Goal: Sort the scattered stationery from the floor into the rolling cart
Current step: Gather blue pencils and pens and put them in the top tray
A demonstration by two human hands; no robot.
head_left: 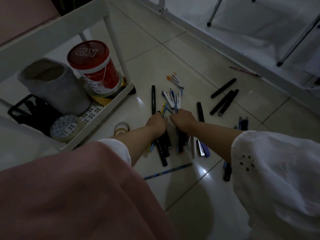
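While the left hand (156, 122) and right hand (183, 118) each clench their grip on pens and markers (153, 99) right of the rolling cart (100, 118), gathering is the step in hand; lifting them into its tray likely follows.

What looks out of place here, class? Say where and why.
The pens and black markers lie strewn at all angles on the floor beside the cart. A tape roll sits on the floor by the cart's corner, and a stapler lies among them.
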